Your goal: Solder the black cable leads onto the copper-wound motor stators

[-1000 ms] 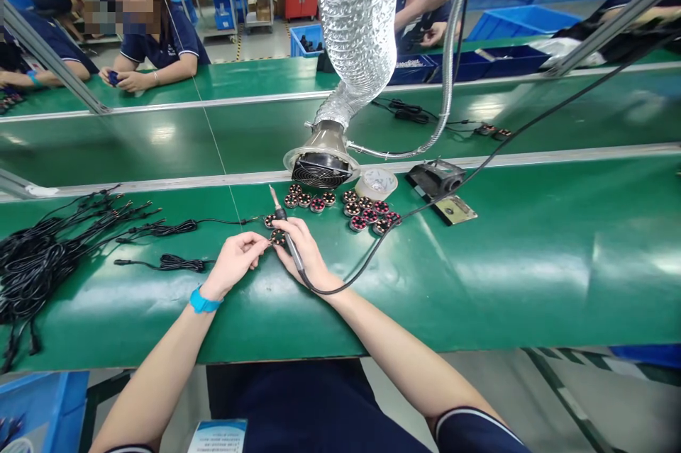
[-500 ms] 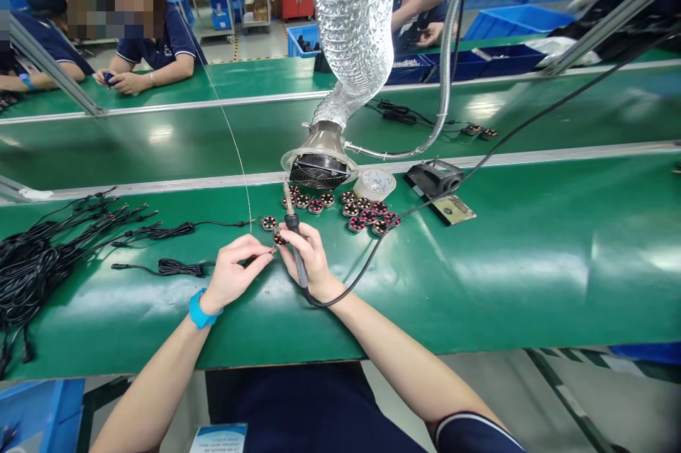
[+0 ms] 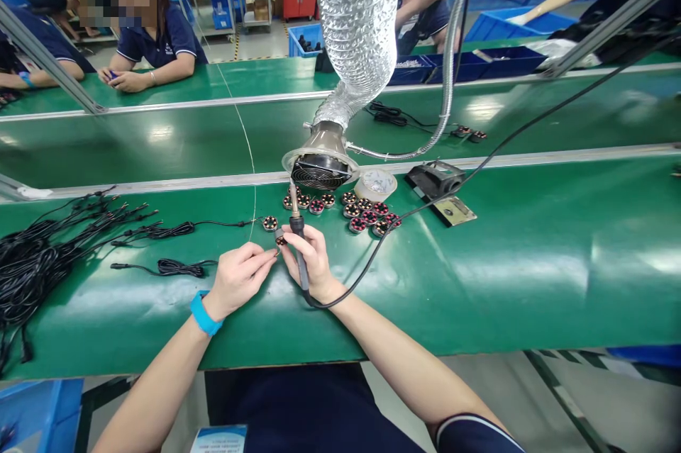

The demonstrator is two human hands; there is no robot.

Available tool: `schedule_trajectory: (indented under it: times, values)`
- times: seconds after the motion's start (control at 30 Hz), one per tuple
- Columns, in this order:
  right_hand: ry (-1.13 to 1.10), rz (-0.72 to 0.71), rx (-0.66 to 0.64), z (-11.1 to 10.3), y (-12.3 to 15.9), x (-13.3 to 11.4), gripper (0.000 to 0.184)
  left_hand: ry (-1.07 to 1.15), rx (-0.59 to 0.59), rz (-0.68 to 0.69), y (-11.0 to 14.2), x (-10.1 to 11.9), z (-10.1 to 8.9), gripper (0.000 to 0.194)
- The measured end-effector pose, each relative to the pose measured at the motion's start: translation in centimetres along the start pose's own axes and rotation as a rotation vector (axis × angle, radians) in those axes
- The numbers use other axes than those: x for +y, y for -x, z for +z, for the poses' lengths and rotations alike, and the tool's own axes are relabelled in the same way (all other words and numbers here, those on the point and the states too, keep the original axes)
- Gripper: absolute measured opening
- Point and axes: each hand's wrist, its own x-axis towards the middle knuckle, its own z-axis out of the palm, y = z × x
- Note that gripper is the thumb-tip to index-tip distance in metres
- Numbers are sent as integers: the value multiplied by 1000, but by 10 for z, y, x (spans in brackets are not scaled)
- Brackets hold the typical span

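Note:
My right hand point(image 3: 313, 260) is closed round a black soldering iron point(image 3: 299, 237) whose tip points up and away, and its fingertips also touch a small round coil part point(image 3: 280, 239). My left hand point(image 3: 242, 276) pinches something thin beside that part; I cannot make out what. A second round part point(image 3: 269, 223) lies just beyond, at the end of a black cable point(image 3: 184, 229). A thin wire point(image 3: 253, 176) hangs down above my left hand. Several round coil parts point(image 3: 367, 212) with pink rings lie further back, under the fume extractor point(image 3: 322, 168).
A bundle of black cables point(image 3: 37, 254) covers the left of the green table point(image 3: 532, 254). A solder reel point(image 3: 375, 183) and an iron stand point(image 3: 439, 180) sit behind the parts. Other people work at the far table. A blue bin point(image 3: 37, 410) stands at the lower left.
The soldering iron has swung more upright, its tip now nearer the extractor. Both hands have shifted slightly right and closer together round the small part.

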Motion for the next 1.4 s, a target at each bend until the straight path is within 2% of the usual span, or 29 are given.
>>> schedule_trajectory:
  times: [0.13, 0.27, 0.33, 0.47, 0.53, 0.73, 0.83, 1.03, 1.17, 1.4]
  values:
    - [2, -17, 2, 0, 0, 0, 64, -74, -5, 60, 4, -2, 0, 15]
    - [8, -17, -2, 0, -2, 0, 62, -70, -24, 49, 6, -1, 1, 16]
    - [26, -3, -12, -1, -2, 0, 61, -16, -12, -30, 4, -1, 1, 15]
    - [66, 54, -49, -1, -1, 3, 62, 204, 22, -330, -2, -3, -1, 10]
    - [79, 71, -68, -1, 0, 3, 62, 292, 16, -431, -4, -6, -2, 8]
    - [104, 66, -38, 1, 1, 3, 60, 377, -38, -487, -4, -7, -4, 10]
    - [108, 56, -34, 1, 0, 2, 60, 398, -16, -505, -4, -8, -3, 6]
    - [129, 100, -73, 1, -2, 3, 56, 588, -28, -707, -4, -16, -2, 17]
    - [109, 152, -119, 1, -2, 2, 53, 629, -48, -843, -6, -18, 0, 23]
    - [47, 195, -189, 2, 1, 1, 51, 595, -83, -934, -7, -18, 5, 30]
